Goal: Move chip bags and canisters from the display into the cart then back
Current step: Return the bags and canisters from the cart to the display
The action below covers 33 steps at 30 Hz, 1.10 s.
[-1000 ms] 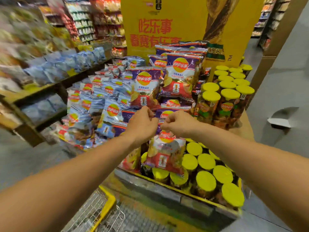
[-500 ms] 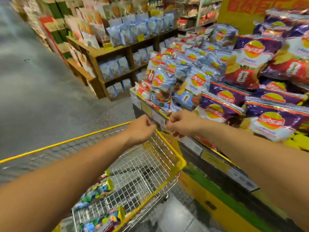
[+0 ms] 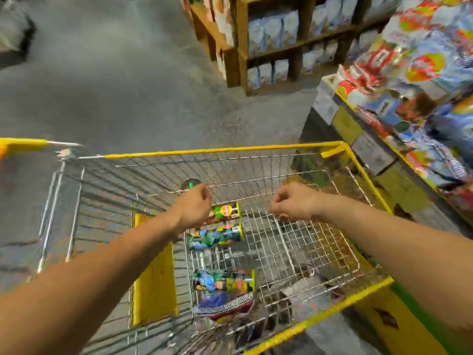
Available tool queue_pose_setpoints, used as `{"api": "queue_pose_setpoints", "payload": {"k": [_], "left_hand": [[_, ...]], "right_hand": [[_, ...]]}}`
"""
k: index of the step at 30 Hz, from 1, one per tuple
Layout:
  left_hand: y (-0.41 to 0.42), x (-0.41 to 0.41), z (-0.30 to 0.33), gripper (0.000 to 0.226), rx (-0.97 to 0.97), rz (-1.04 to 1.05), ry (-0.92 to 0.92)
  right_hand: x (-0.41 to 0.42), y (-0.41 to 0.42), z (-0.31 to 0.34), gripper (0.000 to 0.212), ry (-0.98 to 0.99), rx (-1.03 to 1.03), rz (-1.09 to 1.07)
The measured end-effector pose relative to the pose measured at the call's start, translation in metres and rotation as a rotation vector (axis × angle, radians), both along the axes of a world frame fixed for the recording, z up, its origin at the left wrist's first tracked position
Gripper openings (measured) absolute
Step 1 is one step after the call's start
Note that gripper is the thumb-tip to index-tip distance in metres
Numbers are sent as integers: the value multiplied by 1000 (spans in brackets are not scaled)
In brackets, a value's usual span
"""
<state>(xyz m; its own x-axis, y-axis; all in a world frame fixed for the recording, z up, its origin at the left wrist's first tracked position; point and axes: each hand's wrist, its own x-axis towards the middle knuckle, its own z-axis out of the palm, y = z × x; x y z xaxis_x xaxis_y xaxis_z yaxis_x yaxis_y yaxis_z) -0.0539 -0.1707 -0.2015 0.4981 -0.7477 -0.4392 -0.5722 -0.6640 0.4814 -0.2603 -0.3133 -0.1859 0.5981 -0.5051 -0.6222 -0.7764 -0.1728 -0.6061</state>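
Both my hands hover over the wire cart [image 3: 222, 150] with a yellow rim. My left hand [image 3: 193, 207] and my right hand [image 3: 292, 203] have their fingers curled and hold nothing. Under my left hand two chip canisters lie on their sides on the cart floor, one with a green and orange label [image 3: 225, 211], one mostly blue and green [image 3: 217, 237]. Nearer to me a chip bag [image 3: 223, 293] with a purple end lies in the cart. The display of chip bags [image 3: 422, 62] stands to the right of the cart.
A yellow flap [image 3: 153, 272] hangs inside the cart at its left. The display's yellow base [image 3: 358, 139] almost touches the cart's right side. A wooden shelf [image 3: 268, 34] with pale blue bags stands behind. Grey floor [image 3: 115, 85] stretches to the left.
My hands left the display, where they gripped the top of a chip bag, and swung left over the cart. That bag is no longer in them. My view turned left and down.
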Motion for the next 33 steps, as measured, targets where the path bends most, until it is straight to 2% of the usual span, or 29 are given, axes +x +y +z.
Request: {"api": "queue_pose_setpoints", "payload": {"k": [2, 3, 6, 9, 14, 19, 22, 24, 28, 30, 33], "left_hand": [[14, 16, -25, 21, 54, -13, -61], [18, 24, -39, 22, 84, -22, -73], [25, 42, -84, 30, 157, -48, -124], [22, 58, -132, 46, 260, -109, -185], [-12, 86, -224, 68, 320, -326, -236], [-35, 78, -287, 77, 411, -520, -330], [-42, 66, -305, 90, 436, -586, -447], [-45, 59, -312, 93, 440, -533, -356], [-46, 49, -298, 100, 307, -271, 35], [-44, 50, -284, 100, 180, -195, 133], [-45, 44, -239, 91, 43, -110, 272]], "right_hand": [[12, 0, -33, 9, 47, 46, 42], [20, -1, -54, 11, 74, 73, 67], [43, -3, -113, 39, 210, 106, 187], [61, 0, -160, 75, 252, 141, 226], [94, 2, -252, 94, 252, 115, 276], [109, 18, -329, 110, 196, 255, 51], [107, 18, -342, 94, 103, 359, -56], [102, 15, -334, 80, 110, 408, -54], [82, 10, -311, 66, 37, 416, -76], [75, 7, -296, 59, -44, 461, -133], [56, -2, -239, 56, -219, 417, -316]]}}
